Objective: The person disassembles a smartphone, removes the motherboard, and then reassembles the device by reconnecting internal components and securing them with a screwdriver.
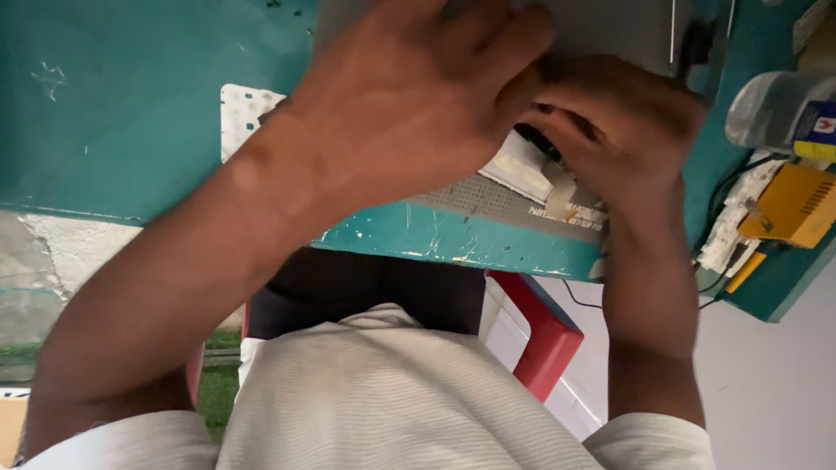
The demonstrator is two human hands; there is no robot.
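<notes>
Pressing both hands, left hand (418, 96) and right hand (618, 130), on a flat grey device (610, 30).

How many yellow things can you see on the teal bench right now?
2. A yellow box with vent slots sits at the right edge of the teal bench, right of the right hand. A small yellow piece lies just below it. The hands may hide more.

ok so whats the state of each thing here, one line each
left hand: spread flat, pressing on the grey device
right hand: curled, fingertips at the device's near edge; grip unclear
grey device: lying flat on the bench, mostly hidden by the hands
teal bench: paint chipped along the front edge
yellow box: resting on the bench at the right, cables beside it
red chair: occupied by the person
</notes>
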